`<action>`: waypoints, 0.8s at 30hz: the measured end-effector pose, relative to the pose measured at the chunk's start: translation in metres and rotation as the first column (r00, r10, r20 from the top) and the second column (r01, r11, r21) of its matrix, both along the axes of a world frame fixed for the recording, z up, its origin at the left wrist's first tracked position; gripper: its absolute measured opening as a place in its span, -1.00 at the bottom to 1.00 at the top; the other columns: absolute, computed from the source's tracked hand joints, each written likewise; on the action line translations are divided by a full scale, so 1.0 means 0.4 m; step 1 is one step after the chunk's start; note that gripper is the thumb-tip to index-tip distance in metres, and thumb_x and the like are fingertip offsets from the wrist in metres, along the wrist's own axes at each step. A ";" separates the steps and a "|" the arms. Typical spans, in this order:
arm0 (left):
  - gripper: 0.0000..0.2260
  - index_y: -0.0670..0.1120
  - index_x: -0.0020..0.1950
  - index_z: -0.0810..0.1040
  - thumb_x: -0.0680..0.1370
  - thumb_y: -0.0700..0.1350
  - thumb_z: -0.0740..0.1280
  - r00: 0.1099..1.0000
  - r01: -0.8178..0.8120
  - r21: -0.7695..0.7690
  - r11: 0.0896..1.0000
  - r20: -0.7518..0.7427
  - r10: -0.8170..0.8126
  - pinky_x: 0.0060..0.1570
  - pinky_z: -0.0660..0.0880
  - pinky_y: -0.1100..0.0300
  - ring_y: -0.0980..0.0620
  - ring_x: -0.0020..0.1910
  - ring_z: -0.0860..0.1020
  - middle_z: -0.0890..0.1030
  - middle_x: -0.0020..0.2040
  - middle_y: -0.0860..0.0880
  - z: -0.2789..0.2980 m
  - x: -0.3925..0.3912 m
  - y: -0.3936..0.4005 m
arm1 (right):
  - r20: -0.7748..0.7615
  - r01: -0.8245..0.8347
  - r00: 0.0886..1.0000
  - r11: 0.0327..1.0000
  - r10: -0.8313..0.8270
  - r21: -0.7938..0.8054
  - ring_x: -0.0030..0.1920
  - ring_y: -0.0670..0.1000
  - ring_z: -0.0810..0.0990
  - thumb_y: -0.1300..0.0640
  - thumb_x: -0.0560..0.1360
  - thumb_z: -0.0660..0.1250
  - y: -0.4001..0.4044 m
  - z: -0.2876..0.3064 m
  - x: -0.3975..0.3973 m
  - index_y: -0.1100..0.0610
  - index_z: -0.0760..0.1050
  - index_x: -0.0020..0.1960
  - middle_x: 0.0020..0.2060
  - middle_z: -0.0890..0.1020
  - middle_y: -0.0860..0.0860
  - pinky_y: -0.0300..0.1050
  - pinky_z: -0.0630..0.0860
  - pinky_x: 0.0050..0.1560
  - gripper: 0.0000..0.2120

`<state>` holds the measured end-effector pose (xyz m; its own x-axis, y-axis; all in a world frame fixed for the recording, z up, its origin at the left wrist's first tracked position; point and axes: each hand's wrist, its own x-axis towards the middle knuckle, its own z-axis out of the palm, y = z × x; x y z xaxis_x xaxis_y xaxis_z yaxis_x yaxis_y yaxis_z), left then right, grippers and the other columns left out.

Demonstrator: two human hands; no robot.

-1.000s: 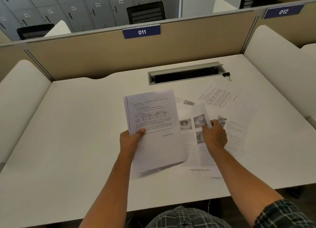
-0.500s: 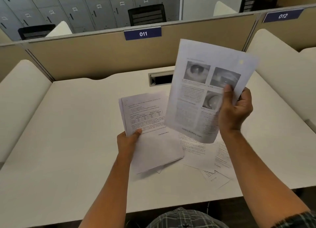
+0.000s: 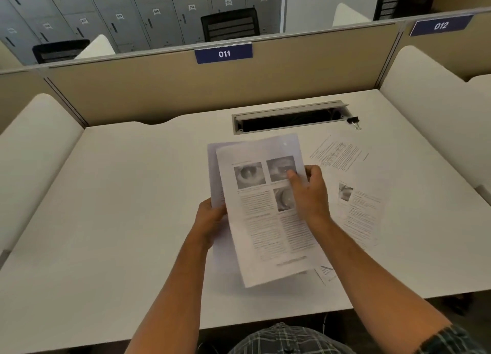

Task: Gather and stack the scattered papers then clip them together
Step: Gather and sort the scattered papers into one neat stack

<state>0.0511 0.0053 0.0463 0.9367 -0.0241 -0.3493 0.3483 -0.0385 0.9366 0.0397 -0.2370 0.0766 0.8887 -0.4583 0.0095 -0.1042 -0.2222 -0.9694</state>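
The desk (image 3: 111,221) has a smooth, matt white top, it looks like laminate. The printed sheet (image 3: 268,221) is thin matt paper. The cable tray (image 3: 289,114) has a grey metal frame. The binder clip (image 3: 353,120) is black with shiny wire handles. The partition (image 3: 159,93) looks like beige cloth.

One head-worn camera is looking forward and down from close above the worktop (image 3: 111,194), facing the partition (image 3: 159,93) lying at twelve o'clock.
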 end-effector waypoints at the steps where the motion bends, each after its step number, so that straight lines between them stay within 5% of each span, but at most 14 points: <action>1: -0.63 -0.12 0.01 0.70 0.35 0.10 0.54 1.000 0.020 -0.002 1.000 0.006 -0.020 -0.23 0.64 0.16 -0.09 -0.11 0.74 0.77 -0.11 -0.05 0.005 -0.001 -0.002 | -0.014 -0.002 1.000 1.000 0.003 0.018 0.01 -0.05 0.64 -0.12 0.60 0.38 0.004 -0.002 -0.001 -0.04 0.41 0.18 -0.01 0.62 -0.16 -0.21 0.52 -0.13 -0.74; 4: -0.71 -0.13 -0.05 0.68 0.47 0.09 0.52 1.000 0.016 -0.019 1.000 0.003 -0.016 -0.28 0.65 0.15 -0.18 -0.13 0.74 0.76 -0.15 -0.08 0.015 -0.002 -0.017 | -0.028 0.007 1.000 0.996 -0.005 0.084 0.04 -0.03 0.68 -0.05 0.60 0.40 0.015 0.003 -0.002 -0.10 0.35 0.25 0.08 0.66 -0.08 -0.11 0.63 -0.07 -0.68; 6: -0.62 -0.06 -0.08 0.69 0.60 0.24 0.34 0.999 -0.030 -0.036 0.999 -0.016 0.030 -0.26 0.68 0.09 -0.20 -0.13 0.74 0.76 -0.15 -0.08 0.029 -0.009 -0.032 | -0.007 0.014 1.000 0.990 -0.013 0.142 0.14 0.02 0.67 0.03 0.60 0.42 0.022 0.012 0.001 -0.14 0.30 0.34 0.22 0.64 0.03 0.01 0.67 0.07 -0.58; 8: -0.35 0.04 0.00 0.73 0.47 0.52 0.13 1.000 -0.024 -0.134 0.991 -0.017 0.022 -0.07 0.70 -0.08 -0.23 -0.05 0.74 0.75 -0.01 -0.16 0.040 -0.015 -0.045 | 0.030 0.034 0.999 0.987 -0.040 0.158 0.24 0.05 0.63 0.08 0.60 0.43 0.025 0.026 0.006 -0.15 0.31 0.41 0.29 0.61 0.07 0.02 0.66 0.16 -0.53; 10: -0.22 0.01 0.12 0.70 0.28 0.61 0.23 0.999 0.007 -0.202 0.979 0.039 0.001 0.06 0.67 -0.19 -0.25 0.03 0.72 0.73 0.08 -0.20 0.062 -0.021 -0.054 | 0.113 0.019 0.993 0.986 -0.038 0.165 0.16 0.02 0.69 0.10 0.59 0.43 0.028 0.047 0.007 -0.08 0.41 0.37 0.18 0.68 0.02 -0.13 0.69 0.02 -0.61; 13: -0.36 -0.03 0.16 0.69 0.21 0.30 0.62 0.979 -0.024 -0.108 0.994 0.196 0.045 0.05 0.69 -0.14 -0.09 0.03 0.73 0.75 0.08 -0.03 0.083 -0.016 -0.045 | 0.283 -0.161 0.952 0.977 0.117 0.138 0.02 0.00 0.72 0.14 0.59 0.44 0.018 0.072 0.006 -0.03 0.51 0.21 0.02 0.69 -0.08 -0.09 0.72 -0.06 -0.76; 16: -0.60 0.05 0.13 0.72 0.31 0.06 0.63 0.946 0.023 -0.142 0.990 0.322 0.024 -0.03 0.70 -0.04 -0.09 0.09 0.72 0.74 0.12 -0.05 0.093 -0.006 -0.022 | 0.376 -0.400 0.864 0.910 0.334 0.110 -0.05 0.13 0.69 0.13 0.57 0.44 -0.007 0.077 0.001 0.01 0.53 0.23 0.01 0.68 0.01 0.04 0.72 -0.11 -0.75; 19: -0.60 0.06 0.16 0.71 0.34 0.00 0.63 0.934 0.076 -0.136 0.988 0.357 -0.023 -0.04 0.69 -0.06 -0.10 0.12 0.71 0.73 0.13 -0.08 0.083 -0.005 -0.003 | 0.313 -0.492 0.841 0.864 0.442 0.103 0.02 0.20 0.68 0.10 0.55 0.45 -0.032 0.044 -0.004 -0.08 0.55 0.26 0.09 0.66 0.15 0.17 0.71 -0.03 -0.69; 22: -0.60 0.15 0.15 0.70 0.32 0.02 0.62 0.946 0.086 -0.072 0.994 0.318 -0.058 0.04 0.68 -0.13 -0.08 0.17 0.68 0.72 0.15 -0.06 0.042 -0.016 0.000 | 0.192 -0.518 0.850 0.845 0.490 0.133 0.18 0.16 0.65 0.13 0.57 0.45 -0.041 -0.019 -0.023 -0.14 0.55 0.30 0.17 0.68 0.06 0.24 0.64 0.17 -0.66; 24: -0.63 0.22 0.10 0.70 0.32 0.08 0.60 0.958 0.065 -0.047 0.997 0.284 -0.049 0.08 0.67 -0.13 -0.07 0.17 0.67 0.72 0.13 -0.03 0.019 -0.023 -0.004 | 0.115 -0.519 0.854 0.842 0.507 0.143 0.25 0.03 0.63 -0.12 0.55 0.44 -0.041 -0.039 -0.032 -0.23 0.56 0.30 0.21 0.67 -0.08 0.13 0.61 0.23 -0.67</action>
<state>0.0419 0.0037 0.0540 0.9934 -0.0926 -0.0676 0.0683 0.0042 0.9977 0.0268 -0.2536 0.0611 0.9970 0.0628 0.0460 0.0500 -0.0635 -0.9967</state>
